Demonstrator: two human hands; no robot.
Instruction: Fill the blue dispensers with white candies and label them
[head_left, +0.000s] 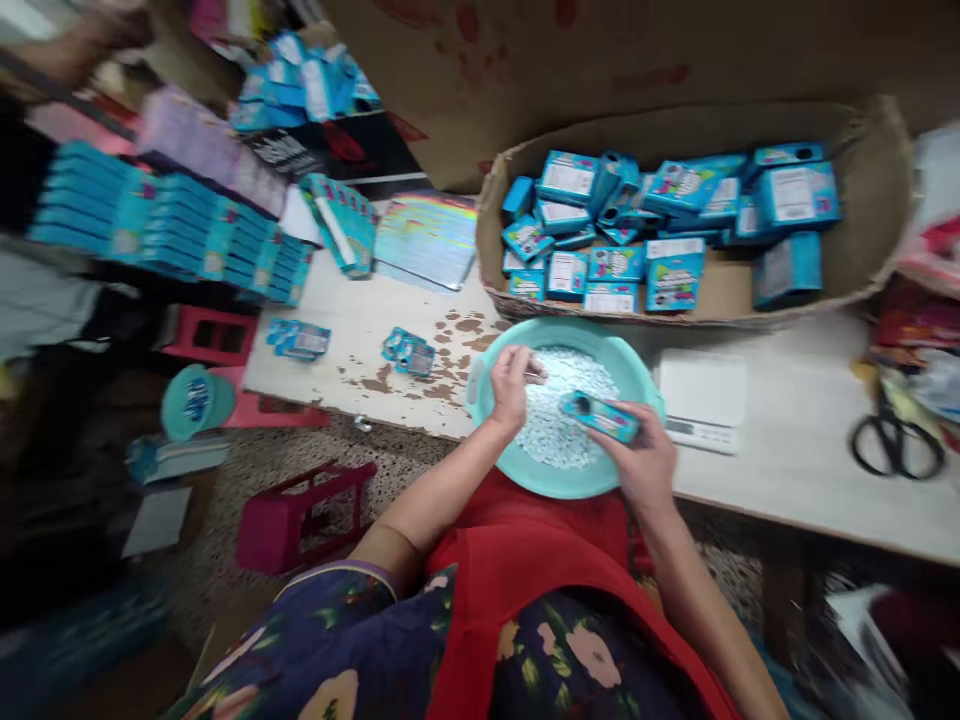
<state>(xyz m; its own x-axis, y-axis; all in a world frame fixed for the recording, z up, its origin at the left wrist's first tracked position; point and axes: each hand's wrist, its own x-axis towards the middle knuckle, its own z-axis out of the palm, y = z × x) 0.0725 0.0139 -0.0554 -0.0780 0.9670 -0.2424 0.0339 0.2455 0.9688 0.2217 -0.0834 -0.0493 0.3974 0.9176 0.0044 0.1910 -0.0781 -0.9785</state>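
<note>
A carton and white scale crowd the basin.

Probably packing workshop: stacked boxes

Just right of the right fingers, a white scale lay on the white table; well farther right lay black-handled scissors. Beyond and left of the left fingers, a shiny, rainbow-tinted sheet rested flat. Lower and well left of them, a magenta stool stood on the speckled floor, with a turquoise bucket farther left.
</note>
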